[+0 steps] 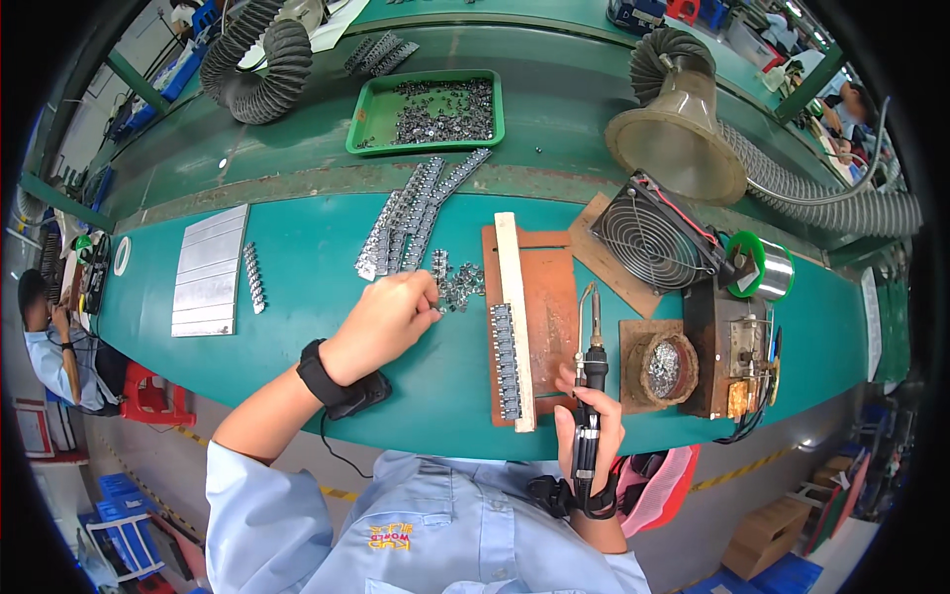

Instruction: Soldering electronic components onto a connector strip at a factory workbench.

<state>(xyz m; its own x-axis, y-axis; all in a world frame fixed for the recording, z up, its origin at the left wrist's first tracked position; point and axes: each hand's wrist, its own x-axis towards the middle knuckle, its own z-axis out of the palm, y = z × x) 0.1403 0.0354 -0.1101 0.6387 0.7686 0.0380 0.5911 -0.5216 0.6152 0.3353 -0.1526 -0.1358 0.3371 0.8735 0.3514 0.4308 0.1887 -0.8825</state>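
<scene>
Black square fan (649, 236) stands at one o'clock from right hand (608, 433), clamped on black soldering iron (595, 370); left hand (389, 317) pinches beside small silver parts (459, 287).

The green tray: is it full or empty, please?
Partly filled: in the green tray, small parts lie toward the right, leaving bare base at left.
</scene>
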